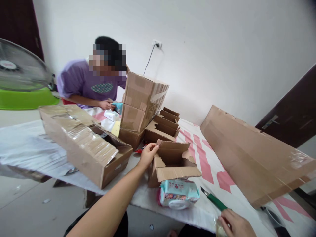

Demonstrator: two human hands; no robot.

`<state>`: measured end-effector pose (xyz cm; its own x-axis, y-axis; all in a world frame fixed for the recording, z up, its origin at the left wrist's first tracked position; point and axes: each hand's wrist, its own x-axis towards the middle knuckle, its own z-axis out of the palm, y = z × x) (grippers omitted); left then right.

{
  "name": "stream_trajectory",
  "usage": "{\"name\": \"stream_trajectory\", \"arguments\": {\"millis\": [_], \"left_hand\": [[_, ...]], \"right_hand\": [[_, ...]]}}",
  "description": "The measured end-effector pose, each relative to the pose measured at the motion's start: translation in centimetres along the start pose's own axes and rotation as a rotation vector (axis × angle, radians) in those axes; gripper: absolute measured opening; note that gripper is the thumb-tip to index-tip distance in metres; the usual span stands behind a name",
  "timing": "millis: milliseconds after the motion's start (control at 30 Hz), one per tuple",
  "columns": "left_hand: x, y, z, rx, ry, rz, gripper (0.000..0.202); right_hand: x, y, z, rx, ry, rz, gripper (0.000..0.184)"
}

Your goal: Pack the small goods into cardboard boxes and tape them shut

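Note:
My left hand point(148, 154) reaches across the table and grips the left flap of a small open cardboard box point(172, 161). In front of that box lies a pack of wet wipes point(179, 194) in pale blue wrapping. My right hand point(234, 223) rests at the table's near edge, fingers curled on what looks like a clear roll of tape point(219, 228), partly hidden. A green-handled utility knife point(214, 200) lies just above that hand on the cloth.
A long taped carton point(84, 141) lies at the left, a long flat carton point(254, 154) at the right. Stacked sealed boxes point(142, 102) and open small boxes point(163, 126) stand behind. A person in a purple shirt point(84, 82) works across the table. A fan point(19, 69) stands far left.

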<state>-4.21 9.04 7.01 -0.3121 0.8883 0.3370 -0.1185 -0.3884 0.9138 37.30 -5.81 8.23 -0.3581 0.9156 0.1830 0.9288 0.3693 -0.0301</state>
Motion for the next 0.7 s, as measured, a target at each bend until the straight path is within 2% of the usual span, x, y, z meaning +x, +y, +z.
{"name": "stream_trajectory", "arguments": {"millis": [133,200,300,367,400,433,500,533,567,600,700], "left_hand": [[0.1,-0.2,0.2,0.03,0.042,0.007,0.025],[0.0,0.1,0.4,0.056,0.057,0.029,0.026],[-0.8,1.3,0.5,0.117,0.156,0.08,0.025],[-1.9,2.7,0.4,0.209,0.235,0.2,0.02],[-2.7,3.5,0.3,0.258,0.225,0.297,0.018],[-3.4,4.3,0.3,0.3,0.168,0.409,0.018],[-4.8,5.7,0.2,0.337,-0.072,0.591,0.017],[-5.3,6.1,0.3,0.351,-0.201,0.623,0.019],[-5.6,6.3,0.3,0.376,-0.296,0.613,0.024],[-5.6,6.3,0.4,0.416,-0.34,0.567,0.031],[-5.0,5.5,0.8,0.518,-0.28,0.354,0.033]], "right_hand": [[3.1,-3.0,-1.6,-0.022,0.313,-0.227,0.014],[5.2,-4.8,-2.0,-0.042,0.434,-0.331,0.026],[8.6,-7.1,-2.4,-0.043,0.466,-0.416,0.039],[10.7,-7.9,-2.6,0.029,0.43,-0.451,0.036],[11.7,-8.2,-2.7,0.088,0.408,-0.454,0.031],[12.6,-8.3,-2.9,0.159,0.388,-0.438,0.027],[14.3,-8.2,-3.1,0.31,0.349,-0.353,0.02],[15.1,-8.2,-3.1,0.379,0.333,-0.295,0.019],[15.9,-8.2,-3.1,0.437,0.321,-0.241,0.02],[16.6,-8.3,-3.0,0.484,0.315,-0.202,0.022],[18.3,-8.7,-2.3,0.561,0.328,-0.164,0.024]]}}
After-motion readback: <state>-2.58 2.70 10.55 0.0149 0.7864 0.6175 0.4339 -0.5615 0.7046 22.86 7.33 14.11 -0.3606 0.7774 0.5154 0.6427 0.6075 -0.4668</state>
